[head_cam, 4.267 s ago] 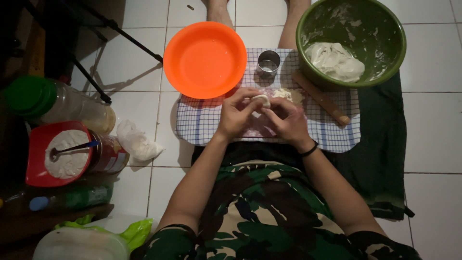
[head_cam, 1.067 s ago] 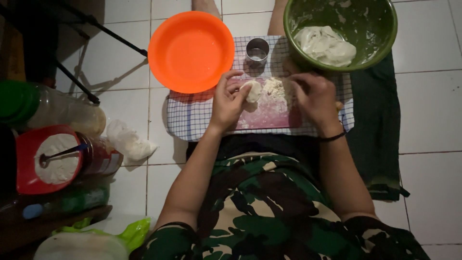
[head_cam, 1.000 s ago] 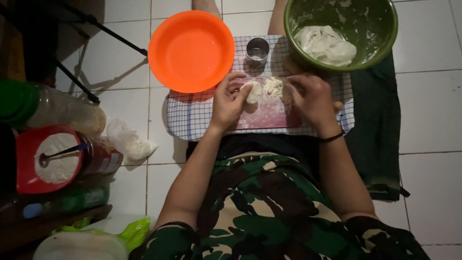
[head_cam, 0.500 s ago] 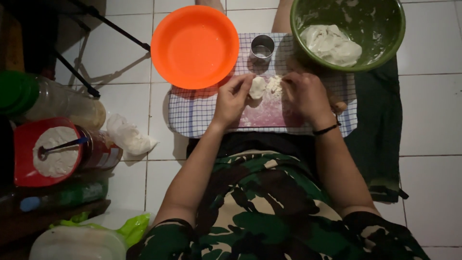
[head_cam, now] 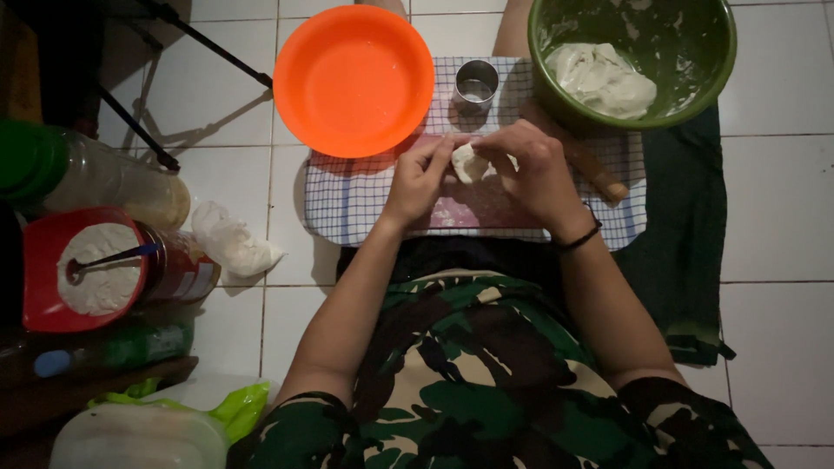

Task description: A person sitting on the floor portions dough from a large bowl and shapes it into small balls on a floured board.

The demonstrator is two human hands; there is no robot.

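Both hands pinch a small lump of dough [head_cam: 469, 162] over the checked cloth [head_cam: 347, 204]: left hand [head_cam: 421, 178] at nine o'clock, right hand [head_cam: 534, 169] at three, fingers closed on it. An orange bowl [head_cam: 354, 80] sits at eleven.

We're looking straight down from the head cam (only view) at lap and tiled floor [head_cam: 773, 200], fairly close.

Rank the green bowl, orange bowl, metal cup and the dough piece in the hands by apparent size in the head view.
1. green bowl, partly cut off by the frame
2. orange bowl, only slightly smaller
3. metal cup
4. dough piece, close to the cup
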